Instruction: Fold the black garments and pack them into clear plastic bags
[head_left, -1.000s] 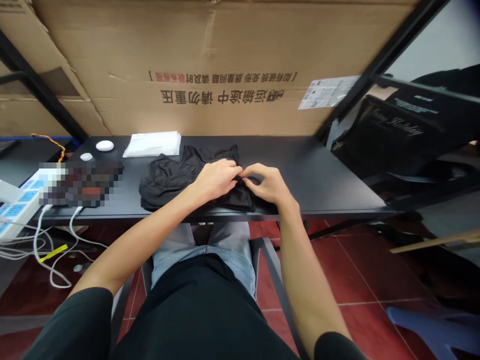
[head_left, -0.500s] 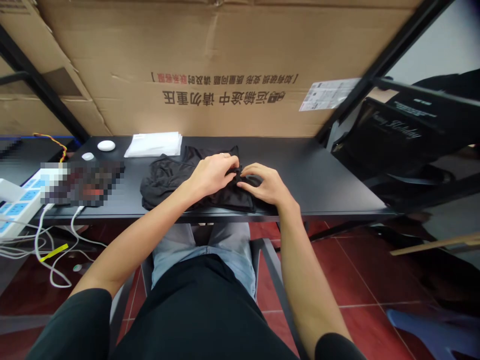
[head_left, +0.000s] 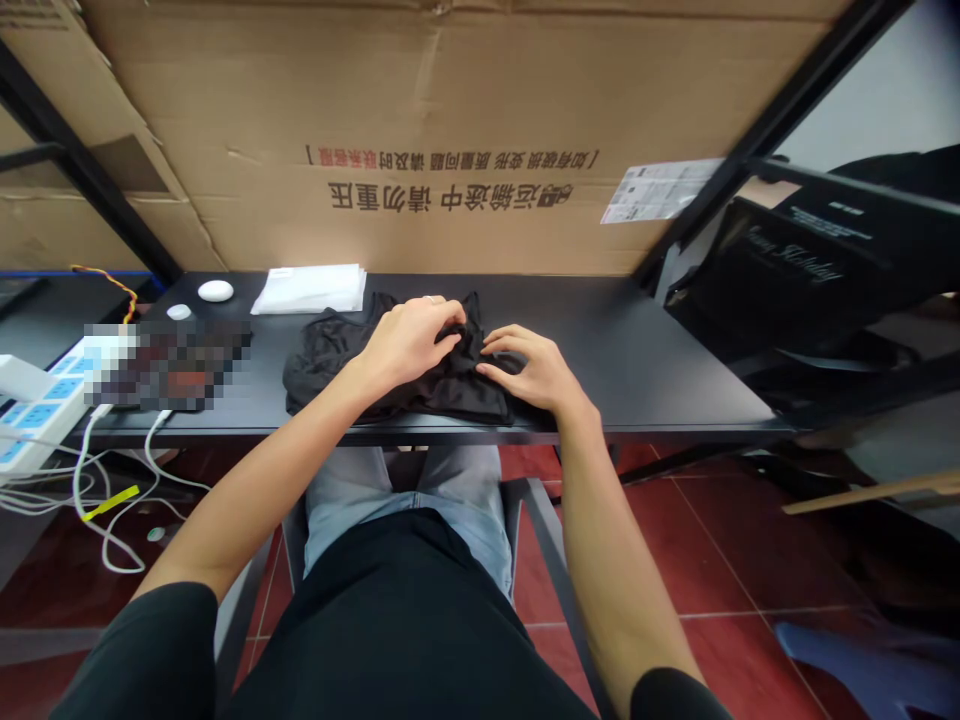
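Observation:
A crumpled black cloth (head_left: 322, 362) lies at the front edge of the dark table (head_left: 660, 370). Over its middle is my left hand (head_left: 411, 338), fingers curled, thumb and fingertips pinching some of the fabric. My right hand (head_left: 534, 370) rests at the cloth's right end, its thumb and fingers apart around a raised fold, with a gap between them.
Behind the table stands a large cardboard sheet (head_left: 450, 100). White packets (head_left: 311, 290), a white oval object (head_left: 216, 291) and a small white cap (head_left: 178, 312) lie at the back left. A power strip (head_left: 45, 410) with white cables is further left.
My left hand has moved a little to the left, away from my right hand, and the fabric between them is more spread. My right hand has hardly moved.

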